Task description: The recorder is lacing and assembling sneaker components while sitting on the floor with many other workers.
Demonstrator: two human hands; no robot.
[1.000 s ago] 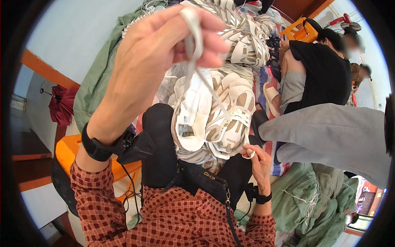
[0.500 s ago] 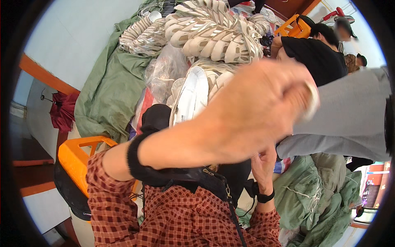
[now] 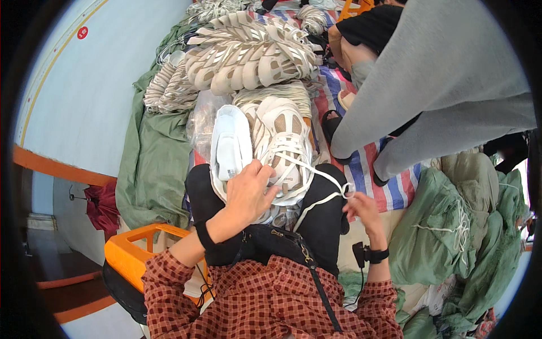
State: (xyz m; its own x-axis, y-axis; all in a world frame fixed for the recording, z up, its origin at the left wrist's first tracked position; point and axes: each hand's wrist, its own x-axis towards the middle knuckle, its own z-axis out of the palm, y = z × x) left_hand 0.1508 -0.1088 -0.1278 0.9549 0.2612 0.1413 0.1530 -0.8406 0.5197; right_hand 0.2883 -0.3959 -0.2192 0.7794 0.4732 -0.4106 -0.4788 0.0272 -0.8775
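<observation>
A white and beige shoe upper (image 3: 288, 133) with a partly threaded white shoelace (image 3: 322, 195) lies between my knees. At the left edge of its lace rows, my left hand (image 3: 248, 189) is closed with thumb and fingertips on the upper; any lace end inside the pinch is hidden. My right hand (image 3: 364, 212), off to the right above my thigh, pinches the shoelace, which runs loosely from the eyelets with a loop near the fingers. Left of this upper lies another pale upper (image 3: 231, 141) showing its white lining, partly under my left wrist side.
Bundled shoe uppers (image 3: 254, 56) are stacked ahead, with clear plastic (image 3: 206, 118) beside them. An orange stool (image 3: 130, 243) stands at my left. A person in grey trousers (image 3: 429, 73) stands close on the right, near green sacks (image 3: 429, 231). Another person (image 3: 367, 28) sits beyond.
My left hand has come down from high in front of the view to the shoe upper. My right hand has moved slightly up. The view has shifted, uncovering the laced upper.
</observation>
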